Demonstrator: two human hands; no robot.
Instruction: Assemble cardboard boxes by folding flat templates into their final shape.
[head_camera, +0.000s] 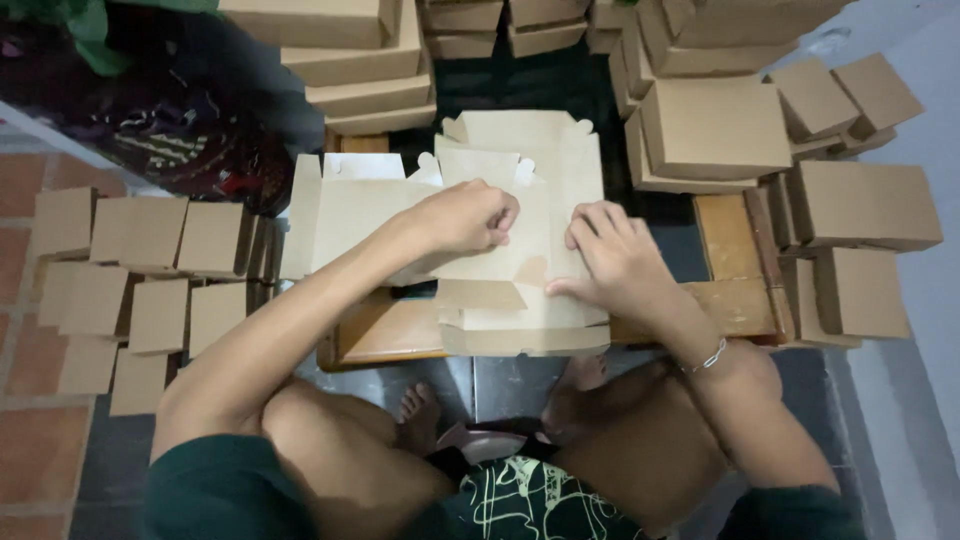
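A flat, unfolded brown cardboard box blank (545, 170) lies on a small wooden table (385, 335) in front of me. My left hand (465, 215) is curled over the middle of the blank and pinches a fold of the cardboard. My right hand (610, 262) presses flat on the blank's right part, fingers spread toward the left hand. A second flat blank (340, 205) lies under it to the left. A small flap (480, 294) sticks up below the hands.
Folded brown boxes are stacked at the back (365, 65) and at the right (715, 130), more at the far right (865, 205). Several small closed boxes stand in rows on the tiled floor at the left (150, 235). My bare knees and feet (420, 410) are under the table's near edge.
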